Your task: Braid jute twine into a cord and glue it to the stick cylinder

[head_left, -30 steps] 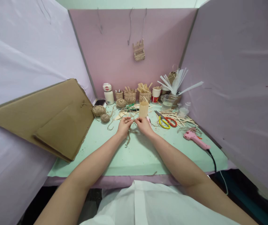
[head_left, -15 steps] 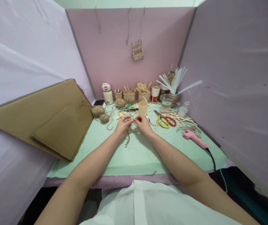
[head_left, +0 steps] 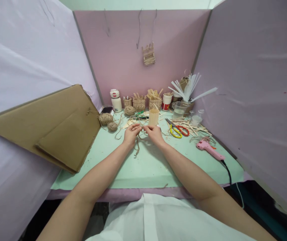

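My left hand [head_left: 132, 133] and my right hand [head_left: 154, 133] meet over the middle of the table, fingertips almost touching. Both are closed in a pinch on brown twine [head_left: 137, 147], whose loose end hangs below the left fingers and lies toward the table. The short stretch between the fingertips is too small to make out clearly. Just behind my right hand stands a small pale wooden-stick cup [head_left: 154, 116]. Balls of twine [head_left: 105, 118] lie to the left, and scissors with yellow and red handles [head_left: 176, 130] rest to the right.
A pink glue gun [head_left: 210, 149] lies at the right with its cord over the edge. Cardboard sheets [head_left: 58, 130] lean at the left. Along the back stand a white bottle [head_left: 116, 101], baskets of sticks [head_left: 155, 103] and a clear cup [head_left: 179, 110]. Thin wood strips [head_left: 196, 127] are scattered at the right.
The fingertips of both hands have shifted slightly while still pinching the twine. The whole view has moved a little; the objects on the table lie as before.
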Demonstrator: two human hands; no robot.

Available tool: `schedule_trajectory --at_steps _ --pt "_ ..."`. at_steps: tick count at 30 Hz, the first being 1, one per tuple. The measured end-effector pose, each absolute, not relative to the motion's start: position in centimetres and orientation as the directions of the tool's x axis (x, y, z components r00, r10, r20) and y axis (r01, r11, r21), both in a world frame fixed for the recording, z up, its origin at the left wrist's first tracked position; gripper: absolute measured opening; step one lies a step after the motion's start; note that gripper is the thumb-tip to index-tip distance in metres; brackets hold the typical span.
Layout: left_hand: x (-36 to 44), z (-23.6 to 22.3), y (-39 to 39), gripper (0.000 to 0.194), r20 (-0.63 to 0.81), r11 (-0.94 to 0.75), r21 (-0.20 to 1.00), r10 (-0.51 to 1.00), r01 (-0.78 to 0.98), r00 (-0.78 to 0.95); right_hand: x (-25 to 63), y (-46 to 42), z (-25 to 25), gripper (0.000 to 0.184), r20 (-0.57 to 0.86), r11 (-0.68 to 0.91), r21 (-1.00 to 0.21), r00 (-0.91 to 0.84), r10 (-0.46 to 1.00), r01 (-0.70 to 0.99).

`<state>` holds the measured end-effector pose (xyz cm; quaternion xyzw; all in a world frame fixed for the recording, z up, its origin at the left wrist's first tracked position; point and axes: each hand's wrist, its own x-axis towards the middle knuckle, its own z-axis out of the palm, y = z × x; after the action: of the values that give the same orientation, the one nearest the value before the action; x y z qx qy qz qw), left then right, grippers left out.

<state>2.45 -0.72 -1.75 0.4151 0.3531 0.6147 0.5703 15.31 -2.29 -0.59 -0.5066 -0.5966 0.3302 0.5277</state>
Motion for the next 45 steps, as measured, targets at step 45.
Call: schedule_trajectory --at_steps 45 --pt "3.9 -0.8 -1.9 0.033 0.076 -0.048 0.972 0.99 -0.231 0.115 17.1 -0.4 -0.8 0.016 0.267 0.21 -0.961 0.407 0.874 0.178"
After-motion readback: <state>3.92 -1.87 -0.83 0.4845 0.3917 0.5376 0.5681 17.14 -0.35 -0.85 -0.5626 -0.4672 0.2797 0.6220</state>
